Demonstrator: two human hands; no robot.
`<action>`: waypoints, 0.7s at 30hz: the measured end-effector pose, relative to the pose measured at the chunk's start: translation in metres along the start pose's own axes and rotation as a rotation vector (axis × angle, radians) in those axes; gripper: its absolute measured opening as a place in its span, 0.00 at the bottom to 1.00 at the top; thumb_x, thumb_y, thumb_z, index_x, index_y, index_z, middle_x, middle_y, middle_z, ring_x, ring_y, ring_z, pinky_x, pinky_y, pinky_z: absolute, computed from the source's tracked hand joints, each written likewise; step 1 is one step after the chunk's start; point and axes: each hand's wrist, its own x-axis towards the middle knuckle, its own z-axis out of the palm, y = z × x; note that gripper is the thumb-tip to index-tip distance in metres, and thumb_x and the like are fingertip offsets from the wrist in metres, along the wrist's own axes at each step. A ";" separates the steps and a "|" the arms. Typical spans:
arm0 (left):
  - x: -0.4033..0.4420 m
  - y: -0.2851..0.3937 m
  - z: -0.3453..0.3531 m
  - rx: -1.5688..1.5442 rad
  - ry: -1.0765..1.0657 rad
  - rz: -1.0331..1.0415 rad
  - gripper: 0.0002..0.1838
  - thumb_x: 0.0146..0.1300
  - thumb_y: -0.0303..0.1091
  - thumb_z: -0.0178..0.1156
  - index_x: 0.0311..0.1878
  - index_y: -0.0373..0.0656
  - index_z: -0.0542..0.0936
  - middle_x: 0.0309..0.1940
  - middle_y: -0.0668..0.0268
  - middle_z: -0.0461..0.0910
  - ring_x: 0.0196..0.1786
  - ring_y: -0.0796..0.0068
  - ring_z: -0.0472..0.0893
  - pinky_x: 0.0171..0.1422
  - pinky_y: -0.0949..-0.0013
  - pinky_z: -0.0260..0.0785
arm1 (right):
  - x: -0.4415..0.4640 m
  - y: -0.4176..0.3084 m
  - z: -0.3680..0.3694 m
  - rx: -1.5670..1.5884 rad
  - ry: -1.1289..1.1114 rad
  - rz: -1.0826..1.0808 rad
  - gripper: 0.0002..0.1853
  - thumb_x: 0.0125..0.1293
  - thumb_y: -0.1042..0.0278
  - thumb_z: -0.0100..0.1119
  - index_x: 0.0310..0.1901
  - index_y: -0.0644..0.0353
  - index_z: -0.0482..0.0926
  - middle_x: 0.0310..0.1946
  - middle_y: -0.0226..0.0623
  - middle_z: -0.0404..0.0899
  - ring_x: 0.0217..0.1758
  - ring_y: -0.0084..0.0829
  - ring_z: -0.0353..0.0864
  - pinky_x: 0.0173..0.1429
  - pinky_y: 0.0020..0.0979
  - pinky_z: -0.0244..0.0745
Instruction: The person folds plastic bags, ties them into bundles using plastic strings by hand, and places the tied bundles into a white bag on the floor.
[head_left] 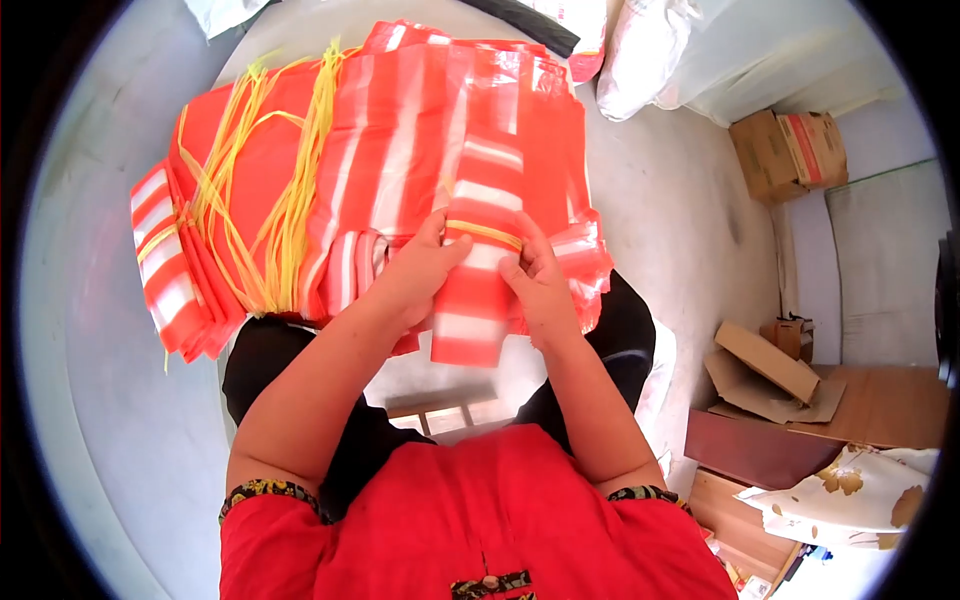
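In the head view, my left hand (422, 268) and my right hand (540, 285) grip the two sides of a folded bundle of red-and-white striped plastic bags (474, 305). A yellow tie (484, 233) runs across the bundle's middle, with my thumbs close to it. Both hands are closed, fingers partly hidden behind the bundle. Beneath lies a broad pile of the striped plastic bags (400, 130). Loose yellow strips (312, 180) are draped over the pile, left of my hands. Another tied bundle (165, 250) rests at the pile's left edge.
My knees are under the pile's near side. White sacks (645, 60) stand at the back. Cardboard boxes (790, 150) sit far right, and an opened carton (770, 370) lies on a brown wooden surface (890, 405) at the right. A patterned cloth (855, 495) hangs nearby.
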 end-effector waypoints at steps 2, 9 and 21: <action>-0.009 0.004 0.016 0.035 -0.037 0.004 0.37 0.78 0.30 0.62 0.84 0.40 0.56 0.70 0.55 0.75 0.66 0.65 0.80 0.65 0.59 0.81 | 0.001 0.004 -0.008 0.006 0.043 -0.006 0.38 0.78 0.76 0.59 0.85 0.58 0.54 0.76 0.40 0.69 0.75 0.30 0.72 0.77 0.32 0.70; -0.009 -0.022 0.025 0.141 -0.046 -0.051 0.39 0.72 0.21 0.64 0.82 0.37 0.58 0.71 0.54 0.73 0.70 0.63 0.79 0.72 0.58 0.78 | -0.004 0.009 -0.016 -0.146 0.156 -0.021 0.39 0.74 0.77 0.62 0.83 0.64 0.57 0.77 0.46 0.68 0.77 0.35 0.70 0.78 0.34 0.69; -0.033 -0.054 0.066 0.159 -0.050 -0.093 0.36 0.74 0.24 0.65 0.81 0.43 0.61 0.68 0.60 0.76 0.66 0.67 0.80 0.68 0.57 0.79 | -0.019 -0.004 -0.050 -0.121 0.238 -0.102 0.45 0.70 0.79 0.66 0.85 0.62 0.54 0.84 0.44 0.59 0.85 0.30 0.60 0.81 0.31 0.62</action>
